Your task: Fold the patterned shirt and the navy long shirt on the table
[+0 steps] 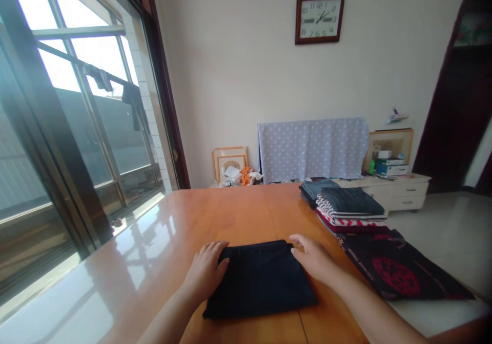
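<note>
A dark navy garment (259,282), folded into a flat rectangle, lies on the wooden table in front of me; I cannot tell what kind of garment it is. My left hand (207,267) rests at its left edge, fingers stretched forward and the thumb over the cloth. At the far right corner is my right hand (313,259), its thumb and fingers apart around the edge of the fabric. Neither hand grips the cloth.
On the table's (230,210) right side stands a stack of folded clothes (351,203). Nearer lies a black bag with red print (400,272), reaching past the table edge. A glass window (96,103) is at left; a low white cabinet (407,193) stands behind.
</note>
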Tool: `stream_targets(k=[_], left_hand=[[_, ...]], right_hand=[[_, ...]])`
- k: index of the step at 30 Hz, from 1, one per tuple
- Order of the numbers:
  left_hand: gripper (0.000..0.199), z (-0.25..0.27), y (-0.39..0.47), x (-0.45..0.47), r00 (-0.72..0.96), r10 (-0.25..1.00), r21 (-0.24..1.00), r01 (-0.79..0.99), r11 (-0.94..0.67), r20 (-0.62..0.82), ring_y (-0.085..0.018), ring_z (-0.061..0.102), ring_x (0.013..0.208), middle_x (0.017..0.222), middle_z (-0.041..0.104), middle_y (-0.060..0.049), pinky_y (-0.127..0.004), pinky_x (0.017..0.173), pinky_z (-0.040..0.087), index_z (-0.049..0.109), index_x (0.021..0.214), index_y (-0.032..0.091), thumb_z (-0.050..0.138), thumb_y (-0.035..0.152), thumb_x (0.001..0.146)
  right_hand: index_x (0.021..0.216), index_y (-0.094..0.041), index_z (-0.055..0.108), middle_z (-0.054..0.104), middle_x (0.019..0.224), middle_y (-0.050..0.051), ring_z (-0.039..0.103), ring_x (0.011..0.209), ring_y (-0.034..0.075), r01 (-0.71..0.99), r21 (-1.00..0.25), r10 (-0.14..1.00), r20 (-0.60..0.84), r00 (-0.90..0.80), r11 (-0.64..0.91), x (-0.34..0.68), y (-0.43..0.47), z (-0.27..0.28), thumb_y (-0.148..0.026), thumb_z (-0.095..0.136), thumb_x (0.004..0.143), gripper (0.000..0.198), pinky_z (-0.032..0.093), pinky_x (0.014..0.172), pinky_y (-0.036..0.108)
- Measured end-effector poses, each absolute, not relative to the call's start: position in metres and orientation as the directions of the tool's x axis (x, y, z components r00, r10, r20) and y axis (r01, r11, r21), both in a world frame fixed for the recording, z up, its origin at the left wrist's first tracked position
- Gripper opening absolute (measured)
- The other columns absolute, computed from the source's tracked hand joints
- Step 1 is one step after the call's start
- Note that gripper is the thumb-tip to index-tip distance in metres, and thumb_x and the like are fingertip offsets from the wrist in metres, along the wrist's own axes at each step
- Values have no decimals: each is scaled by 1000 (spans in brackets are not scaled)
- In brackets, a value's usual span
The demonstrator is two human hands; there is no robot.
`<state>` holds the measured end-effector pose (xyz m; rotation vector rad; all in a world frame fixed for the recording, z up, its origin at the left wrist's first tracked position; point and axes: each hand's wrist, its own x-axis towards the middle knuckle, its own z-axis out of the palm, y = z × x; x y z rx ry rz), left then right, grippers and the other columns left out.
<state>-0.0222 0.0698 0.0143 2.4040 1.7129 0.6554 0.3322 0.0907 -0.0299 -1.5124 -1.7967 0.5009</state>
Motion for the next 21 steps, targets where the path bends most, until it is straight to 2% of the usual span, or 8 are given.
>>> stream_targets(k=[2, 5, 9, 13, 17, 21], left_hand=[[48, 15, 78, -19, 277, 934, 298, 893, -337, 226, -30, 45, 137, 143, 58, -9, -47, 113, 33, 54, 140, 24, 51, 36, 93], [45, 16, 84, -17, 269, 947, 265, 914, -309, 178, -30, 52, 127, 131, 66, -8, -47, 108, 36, 60, 133, 26, 54, 35, 89], [30, 15, 83, -19, 222, 956, 256, 929, -267, 191, -29, 58, 109, 109, 68, -5, -42, 93, 42, 69, 112, 29, 59, 30, 83], [22, 9, 81, -22, 238, 943, 290, 909, -300, 231, -26, 57, 108, 111, 65, -5, -37, 90, 43, 67, 96, 27, 57, 20, 78], [39, 8, 85, -18, 260, 934, 366, 867, -338, 246, -24, 56, 116, 120, 64, -6, -37, 100, 42, 61, 112, 25, 55, 15, 75], [65, 14, 94, -3, 356, 912, 387, 826, -410, 206, -25, 45, 136, 141, 57, -5, -39, 112, 33, 53, 135, 27, 54, 13, 71]], right_hand=[[128, -20, 61, 65, 132, 11, 58, 124, 27, 762, -613, 959, 281, -36, 208, 327, 106, -35, -26, 57, 82, 46, 42, 104, 39], [127, -21, 61, 68, 124, 11, 60, 118, 26, 829, -532, 968, 249, -41, 172, 322, 119, -41, -22, 60, 79, 49, 43, 98, 36], [99, -23, 66, 69, 99, 4, 62, 98, 21, 859, -485, 969, 242, -49, 164, 318, 118, -45, -13, 59, 72, 30, 42, 83, 30], [83, -24, 61, 64, 90, 1, 58, 90, 19, 866, -441, 947, 305, -102, 236, 313, 104, -36, -8, 54, 69, 22, 37, 75, 28], [79, -24, 54, 63, 87, 0, 57, 87, 18, 793, -491, 913, 358, -193, 360, 305, 90, -25, -6, 49, 66, 23, 38, 76, 27], [81, -25, 50, 69, 100, -1, 63, 97, 17, 640, -624, 890, 380, -251, 447, 301, 79, -18, -6, 46, 69, 23, 43, 84, 27]])
